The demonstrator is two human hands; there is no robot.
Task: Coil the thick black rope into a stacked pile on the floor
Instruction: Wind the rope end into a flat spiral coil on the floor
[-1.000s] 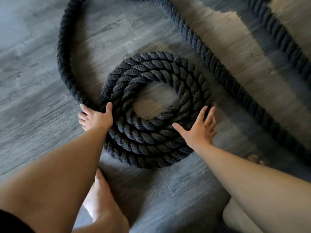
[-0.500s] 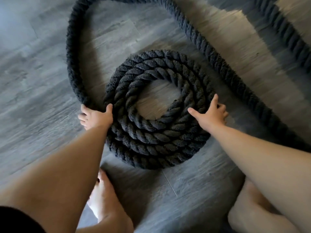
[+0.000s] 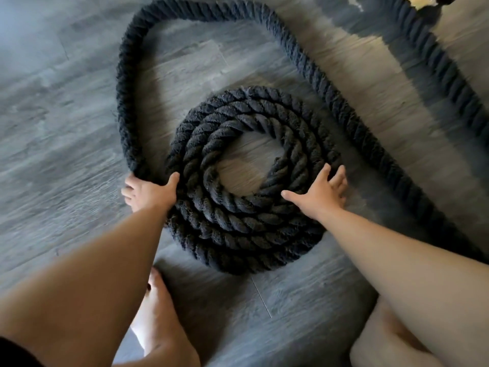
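The thick black rope lies partly wound into a flat coil (image 3: 246,221) of about three rings on the grey floor. A loose length (image 3: 127,83) leaves the coil's left side, loops up and across the top, then runs down to the right. My left hand (image 3: 149,193) grips the rope where the loose length meets the coil's left edge. My right hand (image 3: 321,190) rests flat on the coil's right rim with fingers spread, holding nothing.
Another stretch of the same rope (image 3: 444,72) runs diagonally at the upper right. My bare left foot (image 3: 158,321) stands just below the coil, and my right leg (image 3: 389,340) fills the lower right corner. Grey wood-look floor (image 3: 53,128) lies all around.
My right hand slid along the coil's right rim and opened its fingers flat. The loose loop at the left has come further into view. My left hand stayed in place.
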